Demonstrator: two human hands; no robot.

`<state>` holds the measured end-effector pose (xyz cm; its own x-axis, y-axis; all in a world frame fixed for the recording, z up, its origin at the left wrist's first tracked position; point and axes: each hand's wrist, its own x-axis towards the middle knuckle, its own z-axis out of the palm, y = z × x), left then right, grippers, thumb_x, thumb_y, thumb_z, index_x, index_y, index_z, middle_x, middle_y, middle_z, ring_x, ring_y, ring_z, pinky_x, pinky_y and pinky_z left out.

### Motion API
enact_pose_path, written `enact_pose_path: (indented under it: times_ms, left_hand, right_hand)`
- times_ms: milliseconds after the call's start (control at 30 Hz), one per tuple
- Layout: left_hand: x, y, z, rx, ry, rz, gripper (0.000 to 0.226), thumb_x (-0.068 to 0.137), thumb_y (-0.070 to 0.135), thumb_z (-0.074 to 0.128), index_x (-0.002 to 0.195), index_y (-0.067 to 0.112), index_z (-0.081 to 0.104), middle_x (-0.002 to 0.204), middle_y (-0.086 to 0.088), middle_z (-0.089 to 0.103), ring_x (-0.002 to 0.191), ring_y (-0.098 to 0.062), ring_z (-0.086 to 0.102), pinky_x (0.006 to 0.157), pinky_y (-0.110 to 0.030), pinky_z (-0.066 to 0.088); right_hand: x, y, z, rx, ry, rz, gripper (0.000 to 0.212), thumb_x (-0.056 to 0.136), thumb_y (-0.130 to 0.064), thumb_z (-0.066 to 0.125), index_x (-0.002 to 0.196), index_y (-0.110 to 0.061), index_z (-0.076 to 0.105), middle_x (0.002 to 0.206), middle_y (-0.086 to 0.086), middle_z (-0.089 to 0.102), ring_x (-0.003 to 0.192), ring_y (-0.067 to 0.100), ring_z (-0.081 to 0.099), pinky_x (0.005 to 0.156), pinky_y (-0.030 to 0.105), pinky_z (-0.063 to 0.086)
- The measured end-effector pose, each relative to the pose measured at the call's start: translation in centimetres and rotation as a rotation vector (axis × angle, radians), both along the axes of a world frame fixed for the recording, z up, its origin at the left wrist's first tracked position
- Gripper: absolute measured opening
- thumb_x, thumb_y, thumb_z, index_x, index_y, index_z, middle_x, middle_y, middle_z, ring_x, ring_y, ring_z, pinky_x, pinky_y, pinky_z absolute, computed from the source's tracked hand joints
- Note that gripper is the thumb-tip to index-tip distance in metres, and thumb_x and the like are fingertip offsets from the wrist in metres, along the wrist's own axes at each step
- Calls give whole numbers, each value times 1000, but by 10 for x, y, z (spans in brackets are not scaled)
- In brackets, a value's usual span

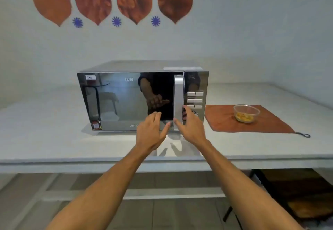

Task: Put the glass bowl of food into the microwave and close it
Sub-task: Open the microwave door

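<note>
A mirrored silver microwave [126, 100] stands on the white counter, its door shut, with a vertical silver handle [178, 101] on the door's right side. A clear glass bowl [246, 113] with yellowish food sits to the right on a rust-coloured cloth [223, 121]. My left hand [153, 132] hovers open in front of the lower door, fingers spread, holding nothing. My right hand [189, 127] is open beside the bottom of the handle, thumb at the handle's lower end and fingers by the control panel; I cannot tell if it touches.
The white counter [45, 121] runs along a pale wall and turns a corner at the far right. The microwave's buttons and dial [195, 101] lie right of the handle. A dark stool or rack [297, 193] stands under the counter at the right.
</note>
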<state>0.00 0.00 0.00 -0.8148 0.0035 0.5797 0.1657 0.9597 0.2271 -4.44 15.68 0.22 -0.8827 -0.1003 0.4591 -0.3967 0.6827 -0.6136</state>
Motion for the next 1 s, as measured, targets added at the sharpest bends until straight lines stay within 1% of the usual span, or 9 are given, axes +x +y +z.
enact_pose_path:
  times_ms: [67,267,467,600,667,733,833,933,1000]
  left_hand:
    - [-1,-3,-1,10,19,-8,67,91,60,30,136,12,45,136,-8,55,121,-23,55,92,-38,50]
    - [-4,-12,-6,11,44,-32,54,95,46,38,137,14,45,137,-6,55,122,-21,54,96,-37,48]
    - [2,-6,-23,-37,-79,-42,40,97,44,35,123,21,52,122,0,62,102,-18,60,82,-31,49]
    - [14,-10,-57,-40,-123,-38,38,95,44,39,117,21,58,119,2,63,103,-16,60,81,-28,48]
    - [20,-10,-67,-9,-103,-37,31,95,39,41,107,20,62,109,1,67,95,-16,61,73,-28,46]
    - [28,-8,-70,55,-56,-18,26,94,34,40,98,20,61,99,0,68,84,-16,60,66,-28,43]
    - [38,-4,-60,209,58,-9,26,94,36,35,91,23,57,82,5,63,67,-8,50,59,-26,39]
    - [44,3,-39,283,151,-83,27,95,45,29,88,28,49,75,11,55,60,-5,49,54,-19,37]
    - [48,8,-24,320,203,-149,29,96,53,28,91,31,47,76,14,55,62,-1,52,52,-10,32]
  right_hand:
    - [-6,-11,5,-126,-83,-31,71,91,-50,59,149,-19,31,150,8,44,134,32,44,106,49,39]
    - [-18,-29,8,-169,-82,-123,55,96,-45,53,138,-12,40,139,13,54,124,34,53,96,43,47]
    - [-17,-29,13,-96,-89,-133,45,98,-37,53,132,-10,42,126,12,61,112,31,61,81,32,46]
    - [14,-31,4,-116,52,-78,22,99,-34,52,111,-19,41,80,-11,56,75,13,63,57,11,41]
    - [34,-30,-3,-101,122,-20,23,99,-35,50,110,-18,40,73,-14,51,60,4,55,44,10,38]
    - [46,-28,-2,-88,115,-5,30,99,-36,51,116,-13,43,79,-8,56,62,3,55,46,12,41]
    - [56,-25,5,-74,105,24,35,98,-39,53,118,-11,45,87,-1,59,72,15,61,61,28,55]
    - [68,-20,3,-89,147,95,34,95,-42,56,113,-13,53,96,3,67,79,13,64,67,22,55]
    - [73,-13,1,-81,231,125,32,94,-44,58,106,-14,60,95,3,67,80,13,62,71,30,58]
